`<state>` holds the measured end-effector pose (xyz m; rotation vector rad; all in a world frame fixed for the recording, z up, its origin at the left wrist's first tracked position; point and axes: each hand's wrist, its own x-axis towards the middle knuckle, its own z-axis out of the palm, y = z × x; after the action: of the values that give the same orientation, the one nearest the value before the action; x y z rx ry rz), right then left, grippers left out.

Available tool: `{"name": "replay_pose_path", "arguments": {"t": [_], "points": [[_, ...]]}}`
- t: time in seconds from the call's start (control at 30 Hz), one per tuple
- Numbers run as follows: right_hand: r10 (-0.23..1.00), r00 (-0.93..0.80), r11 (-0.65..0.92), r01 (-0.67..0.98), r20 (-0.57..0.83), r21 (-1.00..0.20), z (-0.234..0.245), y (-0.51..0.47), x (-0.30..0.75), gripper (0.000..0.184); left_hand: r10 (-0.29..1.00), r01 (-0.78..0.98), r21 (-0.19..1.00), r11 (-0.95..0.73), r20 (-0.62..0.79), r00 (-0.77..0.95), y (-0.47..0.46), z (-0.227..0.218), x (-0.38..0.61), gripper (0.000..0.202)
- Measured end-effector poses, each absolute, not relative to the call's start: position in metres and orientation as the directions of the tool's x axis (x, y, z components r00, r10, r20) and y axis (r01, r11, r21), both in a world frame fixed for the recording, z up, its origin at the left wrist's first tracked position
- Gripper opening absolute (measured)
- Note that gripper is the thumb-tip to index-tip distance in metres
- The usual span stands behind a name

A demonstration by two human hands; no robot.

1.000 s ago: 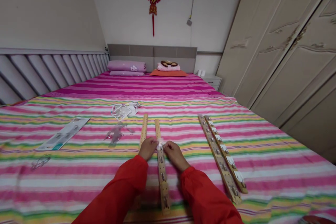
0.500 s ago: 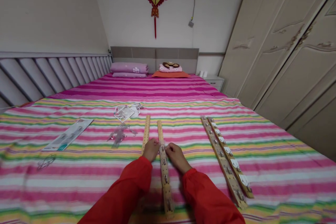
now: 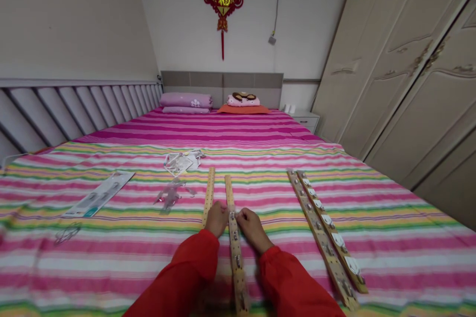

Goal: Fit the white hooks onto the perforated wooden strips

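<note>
Head view: a wide bed (image 3: 111,262) with a striped pink, white, yellow and green cover fills most of the scene, and a pale wardrobe (image 3: 394,69) stands along the right. Two red sleeves (image 3: 178,270) reach in from the bottom. Between them, a narrow wooden strip (image 3: 237,257) bearing a row of metal hooks lies lengthwise on the bed; a perforated strip (image 3: 209,188) lies just left of it. Well to the right, two more hook-lined strips (image 3: 320,235) lie side by side. A flat packaging card (image 3: 98,195) lies far left, with a pile of white packaging (image 3: 184,161) farther back. The left hand (image 3: 216,219) and right hand (image 3: 253,228) flank the middle strip, fingers curled in toward a small clear piece (image 3: 231,209) on it; whether they pinch it cannot be told. Smallest is a tangle of thin wire (image 3: 68,233), near the card.
</note>
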<state>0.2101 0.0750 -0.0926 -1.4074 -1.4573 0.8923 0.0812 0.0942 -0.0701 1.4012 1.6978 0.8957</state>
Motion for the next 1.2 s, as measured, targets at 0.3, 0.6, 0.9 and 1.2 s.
{"name": "replay_pose_path", "arguments": {"t": [0.3, 0.6, 0.9, 1.2], "points": [[0.986, 0.090, 0.112, 0.281, 0.142, -0.953, -0.101, 0.075, 0.210, 0.021, 0.941, 0.829, 0.449, -0.333, 0.219, 0.259, 0.072, -0.046, 0.072, 0.021], [0.967, -0.044, 0.245, 0.431, 0.252, -0.868, -0.099, 0.071, 0.211, 0.037, 0.964, 0.909, 0.321, -0.266, 0.103, 0.245, 0.066, -0.044, 0.071, 0.032], [0.989, -0.088, 0.145, 0.718, 0.118, -0.681, -0.083, 0.064, 0.205, 0.041, 0.975, 0.910, 0.351, -0.222, 0.070, 0.211, 0.065, -0.052, 0.073, 0.038], [0.992, -0.053, 0.118, 0.729, 0.116, -0.675, -0.088, 0.070, 0.204, 0.041, 0.972, 0.907, 0.360, -0.221, 0.006, 0.234, 0.071, -0.061, 0.066, 0.045]]}}
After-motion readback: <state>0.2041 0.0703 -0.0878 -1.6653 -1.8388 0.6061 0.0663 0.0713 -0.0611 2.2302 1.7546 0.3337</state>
